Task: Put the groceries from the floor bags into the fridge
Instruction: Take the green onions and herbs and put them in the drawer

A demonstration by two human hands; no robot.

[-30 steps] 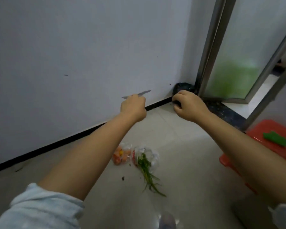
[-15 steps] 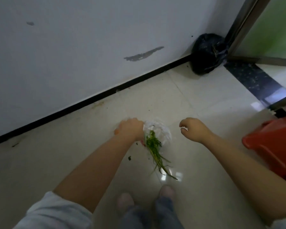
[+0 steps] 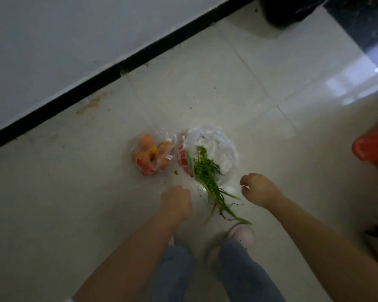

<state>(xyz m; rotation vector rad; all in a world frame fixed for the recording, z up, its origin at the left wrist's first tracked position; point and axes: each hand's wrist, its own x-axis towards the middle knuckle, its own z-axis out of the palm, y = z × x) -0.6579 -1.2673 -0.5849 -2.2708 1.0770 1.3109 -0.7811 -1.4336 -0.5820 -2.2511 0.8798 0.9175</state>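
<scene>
Clear plastic bags [image 3: 210, 147] of oranges and loose green stalks lie beyond my empty, curled left grip [image 3: 176, 203] and right grip [image 3: 259, 189]; careless lifting could spill stalks.

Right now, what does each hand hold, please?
Left hand: loosely curled, holds nothing.
Right hand: half open, holds nothing, beside the greens.

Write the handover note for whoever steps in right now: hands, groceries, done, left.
Left hand: loosely closed, holding nothing, above the floor near the bags.
Right hand: fingers curled, empty, beside the greens.
Bag of orange produce and white bag with greens sit side by side on the floor tiles, green stalks trailing toward the feet.
Done: nothing lifted.
Left: pick up both bags and load the fridge, which is out of view.
</scene>
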